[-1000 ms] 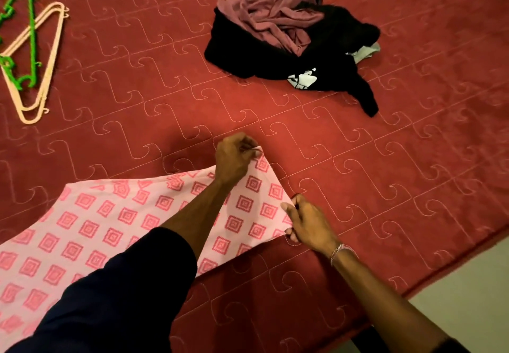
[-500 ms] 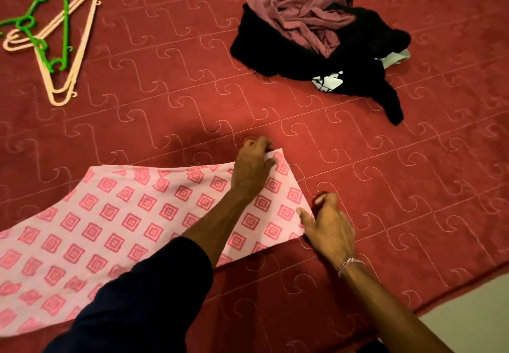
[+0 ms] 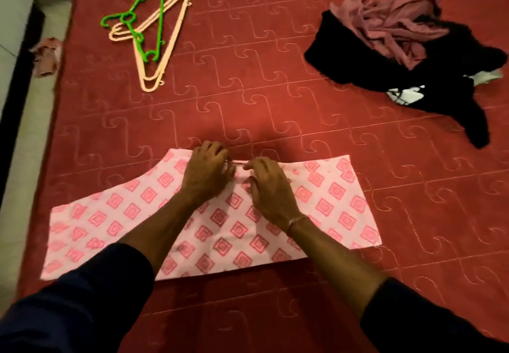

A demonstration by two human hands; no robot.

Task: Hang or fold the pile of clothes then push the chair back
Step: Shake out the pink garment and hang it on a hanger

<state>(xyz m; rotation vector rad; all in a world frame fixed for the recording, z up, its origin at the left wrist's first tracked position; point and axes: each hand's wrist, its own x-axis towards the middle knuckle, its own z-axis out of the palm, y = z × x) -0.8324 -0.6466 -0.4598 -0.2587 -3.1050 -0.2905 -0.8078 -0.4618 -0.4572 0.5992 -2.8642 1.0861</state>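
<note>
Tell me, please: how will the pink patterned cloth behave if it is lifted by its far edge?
The pink cloth lies thin and flat on the red bedcover, so it would probably hang limp and lose its fold. It looks light. The left hand and right hand pinch its far edge; lifting there may let both ends sag.

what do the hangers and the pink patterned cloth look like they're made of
Green hanger and cream hangers: likely plastic, going by their solid bright colour, smooth look and thin moulded bars with small hooks.
Pink patterned cloth: looks like a thin woven fabric, maybe cotton, matte; it lies flat with crisp edges and printed squares. The exact fibre can't be told.
</note>
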